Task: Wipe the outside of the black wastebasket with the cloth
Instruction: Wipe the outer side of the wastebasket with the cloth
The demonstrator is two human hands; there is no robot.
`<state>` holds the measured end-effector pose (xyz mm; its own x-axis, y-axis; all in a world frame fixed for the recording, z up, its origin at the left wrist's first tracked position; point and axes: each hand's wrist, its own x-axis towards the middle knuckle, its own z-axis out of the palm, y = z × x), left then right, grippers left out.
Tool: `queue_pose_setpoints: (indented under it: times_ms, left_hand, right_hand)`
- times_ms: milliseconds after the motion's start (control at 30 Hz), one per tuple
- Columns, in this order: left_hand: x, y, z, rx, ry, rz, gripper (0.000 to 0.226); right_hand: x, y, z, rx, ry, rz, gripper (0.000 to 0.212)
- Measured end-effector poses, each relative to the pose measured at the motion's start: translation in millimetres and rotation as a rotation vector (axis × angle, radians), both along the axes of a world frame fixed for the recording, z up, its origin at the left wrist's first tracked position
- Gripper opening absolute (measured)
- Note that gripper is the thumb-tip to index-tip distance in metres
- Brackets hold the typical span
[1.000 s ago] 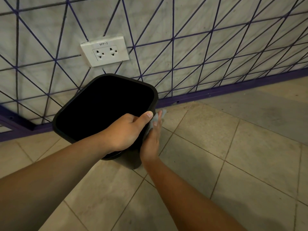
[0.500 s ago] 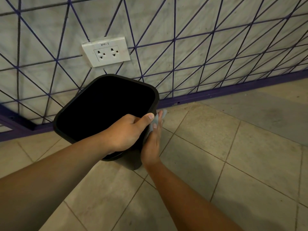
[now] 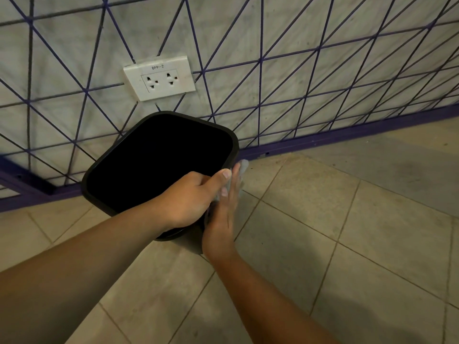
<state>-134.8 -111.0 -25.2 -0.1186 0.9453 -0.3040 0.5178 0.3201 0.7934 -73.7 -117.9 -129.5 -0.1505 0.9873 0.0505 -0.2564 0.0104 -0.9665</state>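
While both forearms reach in from the bottom of the view, the right hand [image 3: 221, 219] lies flat, fingers straight, against the right outer wall of the bin [image 3: 159, 160], pressing the cloth [image 3: 242, 167] to it. Only a pale corner of the cloth shows past the fingertips; the rest is hidden under the palm. Just beside it, the left hand [image 3: 191, 197] grips the near rim, thumb along the top edge and fingers curled over it. The bin stands on the tile floor [image 3: 323, 232], seemingly tilted, its dark mouth turned toward the camera, close to the wall [image 3: 273, 70] with its purple lines. Higher on the wall sits a white socket [image 3: 159, 78].

Risks from here, as I judge them: with an open palm alone holding the cloth, a fast stroke could let it bunch or slide out and drop to the floor. Pushing sideways against a light bin may skid or tip it if the left hand loosens. The back side, facing the wall, is easy to miss unless the bin is turned.
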Motion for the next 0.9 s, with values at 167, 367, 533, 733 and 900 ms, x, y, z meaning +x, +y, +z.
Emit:
queue_pose_setpoints:
  times_ms: [167,367,533,733,900]
  left_hand:
    - [1.1,1.0,-0.2,0.010,0.013,0.034,0.033]
    - [0.4,1.0,-3.3,0.023,-0.020,0.036,0.031]
    - [-1.9,0.8,-4.2,0.011,-0.030,0.003,0.039]
    - [-1.3,2.4,-2.1,0.013,-0.047,0.042,0.038]
    - [-1.4,2.4,-1.9,0.012,-0.086,0.024,0.040]
  right_hand:
    - [2.6,6.3,-11.5,-0.161,0.011,0.029,0.056]
    - [0.3,13.9,-9.1,-0.081,-0.002,-0.015,0.057]
    - [-1.9,15.1,1.3,-0.089,0.018,0.008,0.051]
    - [-1.2,8.0,-11.6,-0.251,0.078,0.038,0.052]
    - [-6.7,-2.8,-4.1,-0.149,0.041,0.003,0.043]
